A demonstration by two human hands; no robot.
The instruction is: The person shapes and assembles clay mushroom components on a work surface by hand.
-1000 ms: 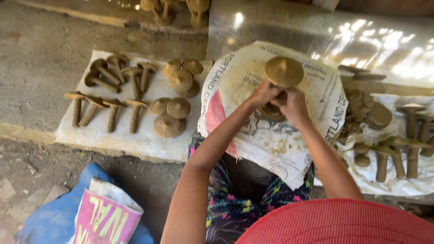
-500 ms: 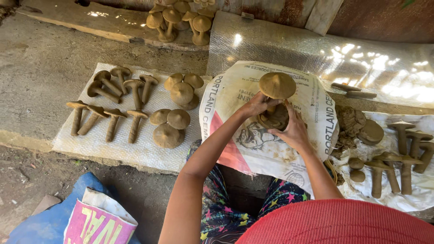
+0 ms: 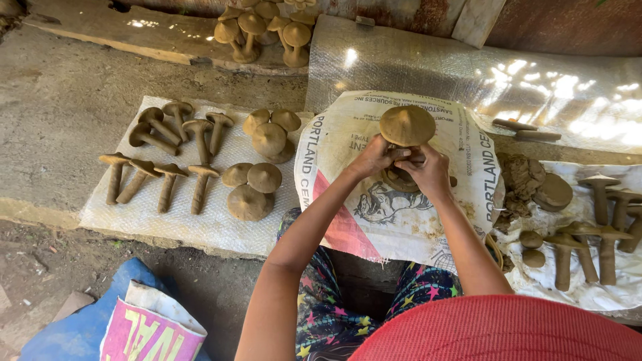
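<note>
Both hands grip one clay mushroom (image 3: 406, 126) above the printed cement sack (image 3: 374, 220): the left hand (image 3: 372, 158) and the right hand (image 3: 426, 168) close around its stem, which the fingers hide. Its base is hard to make out. At 9 o'clock, finished clay mushrooms (image 3: 200, 167) lie on a white woven sheet (image 3: 134, 217) on the concrete floor (image 3: 60, 113).

A white woven cement sack (image 3: 374, 200) lay flat at centre under the hands, printed with black lettering, a red diagonal band and a dark animal figure. At bottom left a pink bag (image 3: 150, 331) with yellow lettering and a white rim stood on blue sheeting (image 3: 73, 327). Plain white sacking (image 3: 160, 224) lay at left, unprinted.
</note>
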